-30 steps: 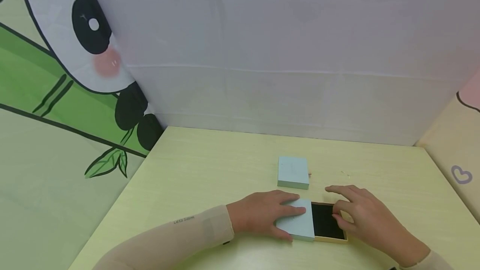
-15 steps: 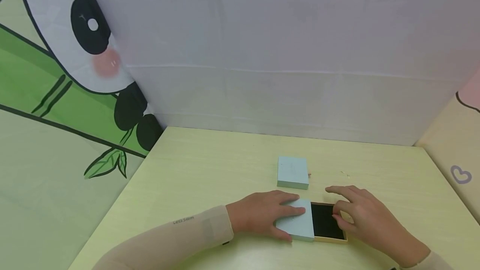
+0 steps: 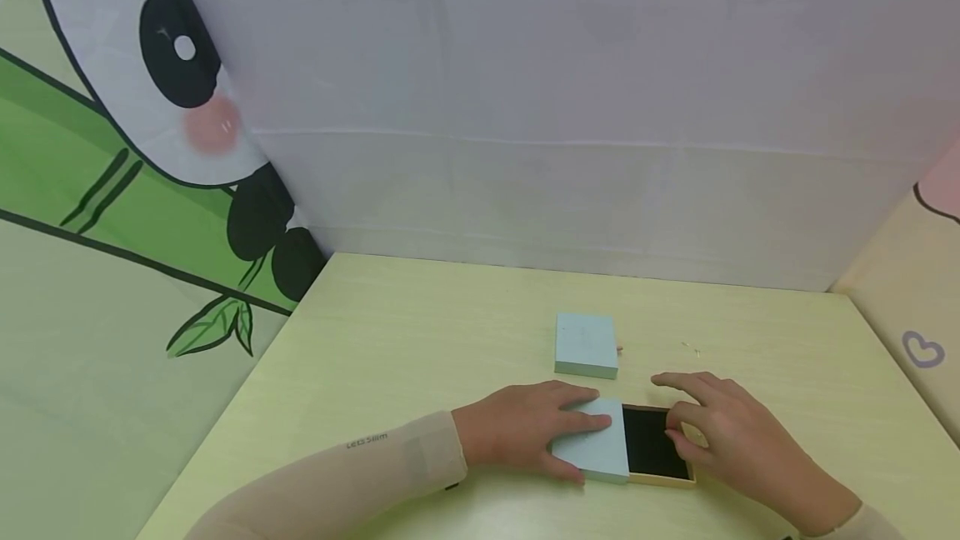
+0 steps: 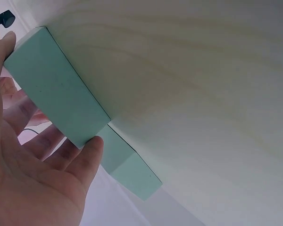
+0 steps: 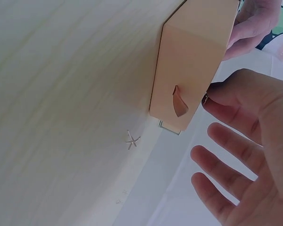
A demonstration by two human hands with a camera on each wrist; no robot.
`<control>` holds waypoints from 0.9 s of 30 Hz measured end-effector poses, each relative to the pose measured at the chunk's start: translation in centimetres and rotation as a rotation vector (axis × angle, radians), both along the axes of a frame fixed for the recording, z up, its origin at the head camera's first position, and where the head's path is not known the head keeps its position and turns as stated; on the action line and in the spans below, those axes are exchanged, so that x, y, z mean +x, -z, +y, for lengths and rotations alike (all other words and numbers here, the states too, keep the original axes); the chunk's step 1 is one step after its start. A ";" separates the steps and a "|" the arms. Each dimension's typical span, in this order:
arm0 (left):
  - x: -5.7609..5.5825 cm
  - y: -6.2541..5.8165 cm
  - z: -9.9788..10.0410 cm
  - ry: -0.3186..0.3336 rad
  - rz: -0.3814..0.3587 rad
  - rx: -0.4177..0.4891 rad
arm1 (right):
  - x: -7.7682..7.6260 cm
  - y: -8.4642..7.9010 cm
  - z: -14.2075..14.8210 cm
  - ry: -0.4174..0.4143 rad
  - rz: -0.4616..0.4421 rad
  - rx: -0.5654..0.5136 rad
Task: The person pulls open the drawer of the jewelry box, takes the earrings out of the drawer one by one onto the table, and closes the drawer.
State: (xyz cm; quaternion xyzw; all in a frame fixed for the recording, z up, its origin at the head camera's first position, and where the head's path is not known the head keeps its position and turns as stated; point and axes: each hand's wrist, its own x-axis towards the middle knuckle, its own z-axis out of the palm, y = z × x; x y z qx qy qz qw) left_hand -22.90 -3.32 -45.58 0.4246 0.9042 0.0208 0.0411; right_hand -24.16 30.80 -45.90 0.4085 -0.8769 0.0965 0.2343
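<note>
A pale blue drawer box [image 3: 588,461] lies near the front of the table, its black-lined tan tray [image 3: 648,444] pulled partway out to the right. My left hand [image 3: 528,427] holds the blue sleeve, thumb on the near side and fingers spread over the top and far side. My right hand [image 3: 738,432] is over the tray's right end, thumb and index finger pinched together, other fingers loosely extended. A small dark, glittery thing [image 5: 205,98] shows at those fingertips; I cannot tell its kind. A tan pull tab [image 5: 179,102] sticks out from the tray's end.
A second pale blue box [image 3: 585,344] sits behind the first one, with a small tab on its right side. A tiny starfish-shaped piece [image 5: 132,140] and other small bits lie on the table [image 3: 420,332] to the right. A white cloth backdrop [image 3: 562,107] rises behind.
</note>
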 end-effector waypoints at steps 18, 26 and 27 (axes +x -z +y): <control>-0.1 -0.2 0.2 -0.003 -0.011 -0.021 | 0.0 0.0 0.4 0.003 0.009 -0.002; -0.1 -0.3 0.3 -0.006 -0.026 -0.016 | 0.0 0.1 0.6 0.017 0.000 0.007; -0.1 -0.2 0.3 -0.006 -0.023 -0.015 | 0.1 0.1 0.6 0.019 -0.001 0.008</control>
